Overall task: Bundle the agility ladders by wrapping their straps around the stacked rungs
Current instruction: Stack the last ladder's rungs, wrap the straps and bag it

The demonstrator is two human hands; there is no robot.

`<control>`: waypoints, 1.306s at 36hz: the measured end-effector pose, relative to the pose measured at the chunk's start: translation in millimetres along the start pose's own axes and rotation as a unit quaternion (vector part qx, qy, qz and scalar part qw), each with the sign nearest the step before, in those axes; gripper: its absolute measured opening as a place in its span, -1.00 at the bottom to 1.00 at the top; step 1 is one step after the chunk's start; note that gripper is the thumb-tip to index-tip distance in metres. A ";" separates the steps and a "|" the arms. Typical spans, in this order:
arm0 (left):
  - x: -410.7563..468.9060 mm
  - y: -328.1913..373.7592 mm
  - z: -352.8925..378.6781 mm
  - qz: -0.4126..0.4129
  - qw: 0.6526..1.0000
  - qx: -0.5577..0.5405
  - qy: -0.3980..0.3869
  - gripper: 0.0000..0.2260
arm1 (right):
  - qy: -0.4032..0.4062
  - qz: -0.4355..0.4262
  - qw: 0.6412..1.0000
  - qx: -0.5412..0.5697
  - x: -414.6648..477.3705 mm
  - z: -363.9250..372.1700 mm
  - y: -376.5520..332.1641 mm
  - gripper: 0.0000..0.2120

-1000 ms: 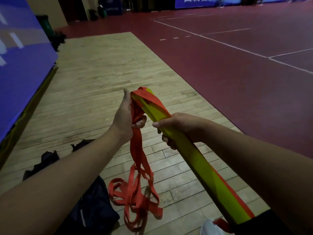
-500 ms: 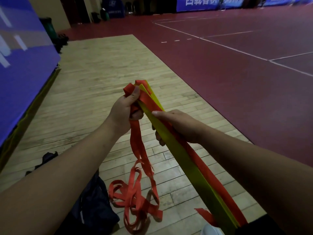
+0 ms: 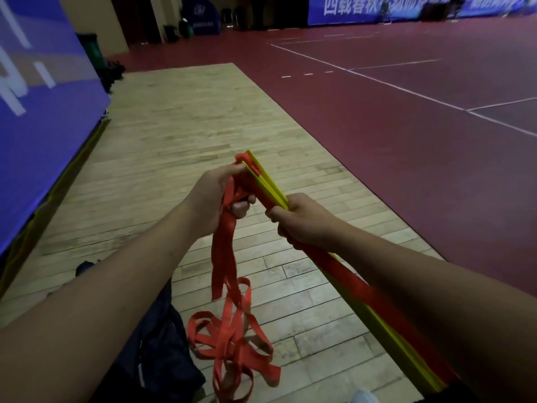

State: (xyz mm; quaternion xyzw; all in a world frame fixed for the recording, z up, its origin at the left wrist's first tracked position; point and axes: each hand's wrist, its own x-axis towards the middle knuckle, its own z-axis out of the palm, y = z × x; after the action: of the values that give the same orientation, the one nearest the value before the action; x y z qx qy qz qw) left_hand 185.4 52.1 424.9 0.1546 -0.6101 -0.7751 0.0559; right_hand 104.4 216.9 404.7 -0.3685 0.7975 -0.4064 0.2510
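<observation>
You hold the stack of flat yellow and red plastic ladder rungs (image 3: 268,183) slanting across the lower right of the view, its far end raised and its near end running down beside your right forearm. Your right hand (image 3: 302,222) is clenched round the stack a short way back from the far end, with the fingers curled under it. Your left hand (image 3: 213,199) sits at the far end of the stack: the thumb presses on the top edge, and the fingers are curled round a gathered bunch of orange-red woven straps (image 3: 229,338). From that hand the straps hang left of the stack and fall in loose, tangled loops onto the pale wooden plank floor (image 3: 189,126) below it. One red band lies lengthwise along the stack behind your right hand. A dark fabric bag (image 3: 162,344) lies on the planks left of the stack, touching the heap of loops or just beside it; I cannot tell which. Part of a white shoe (image 3: 363,398) shows near the stack's near end. Right of the stack and beyond it runs a dark red court surface with white lines (image 3: 406,126). Far beyond the stack hangs a blue banner (image 3: 406,7) whose white characters begin "四载春秋"; the rest is too blurred to read. Left of the stack stands a blue panel with white markings (image 3: 43,112), which are illegible, and past it a green bin (image 3: 93,50).
</observation>
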 end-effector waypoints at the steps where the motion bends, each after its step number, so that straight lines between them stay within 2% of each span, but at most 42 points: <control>1: 0.4 0.4 0.5 0.000 1.000 0.001 -0.004 -0.66 | 0.021 -0.015 0.998 -0.052 2.9 2.7 -0.3 -0.81; 3: 1.8 -0.5 1.6 0.001 0.999 0.033 0.023 -0.59 | 0.050 -0.036 0.987 -0.145 6.2 9.9 -0.8 -0.81; 6: 5.8 -7.3 2.9 -0.019 0.990 0.072 0.121 -0.63 | 0.064 -0.047 0.966 -0.246 3.2 22.2 -0.9 -0.82; 9: 8.5 -10.2 2.6 0.010 0.986 0.029 0.166 -0.71 | 0.056 -0.060 0.962 -0.260 1.6 20.9 -4.9 -0.77; 11: 5.7 -6.6 0.7 0.059 0.986 0.015 0.153 -0.75 | 0.033 -0.054 0.982 -0.178 2.3 10.2 -11.3 -0.68; 14: -2.8 1.8 -1.3 0.120 0.989 0.035 0.077 -0.82 | -0.015 -0.033 0.999 0.037 0.3 -7.6 -14.6 -0.70; 18: -12.3 9.4 5.7 0.163 0.983 0.085 -0.002 -0.85 | -0.122 0.015 0.968 0.217 -4.7 -14.3 -6.5 -0.74; 20: -13.6 10.7 4.9 0.167 0.982 0.087 -0.026 -0.83 | -0.204 0.045 0.934 0.289 -6.5 -12.9 -6.1 -0.61; 22: -13.9 11.7 0.1 0.161 0.981 0.086 -0.058 -0.69 | -0.291 0.051 0.900 0.320 -8.8 -11.7 -8.5 -0.50; 25: -15.6 15.2 -8.1 0.149 0.980 0.107 -0.077 -0.56 | -0.326 0.031 0.898 0.295 -11.8 -9.6 -12.0 -0.61; 29: -18.5 23.2 -22.6 0.092 0.974 0.181 -0.100 -0.51 | -0.271 0.028 0.926 0.261 -11.4 -7.8 -7.4 -0.69; 32: -21.0 24.9 -31.2 0.004 0.969 0.228 -0.090 -0.29 | -0.192 0.039 0.960 0.202 -9.0 -8.6 -3.4 -0.71; 33: -21.2 23.7 -32.2 -0.016 0.967 0.243 -0.075 -0.28 | -0.168 0.042 0.970 0.173 -7.6 -8.8 -1.8 -0.71; 35: -18.9 19.2 -32.0 -0.038 0.963 0.262 -0.040 -0.32 | -0.135 0.046 0.982 0.126 -4.1 -8.5 0.8 -0.69; 38: -13.7 11.9 -25.8 -0.047 0.972 0.232 0.011 -0.46 | -0.095 0.059 0.991 0.070 -0.1 -6.5 1.3 -0.69; 40: -12.1 8.0 -21.2 -0.051 0.980 0.193 0.006 -0.56 | -0.063 0.058 0.996 0.012 2.3 -4.1 -0.2 -0.72; 43: -12.1 4.6 -13.8 -0.047 0.992 0.114 -0.007 -0.49 | -0.002 0.016 0.990 -0.139 3.3 4.9 -2.1 -0.80; 45: -9.1 1.0 -6.8 -0.048 0.992 0.101 0.057 -0.50 | 0.042 -0.014 0.965 -0.258 2.1 13.6 -2.7 -0.82; 47: -4.1 -2.6 -1.0 -0.042 0.987 0.080 0.131 -0.60 | 0.074 -0.035 0.942 -0.325 0.7 18.9 -3.5 -0.80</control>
State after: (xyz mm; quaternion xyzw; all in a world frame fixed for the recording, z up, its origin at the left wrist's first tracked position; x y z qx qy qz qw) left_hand 189.8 53.0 422.9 0.2840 -0.6509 -0.6982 0.0902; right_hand 118.6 206.2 397.3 -0.4267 0.8891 -0.1601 0.0436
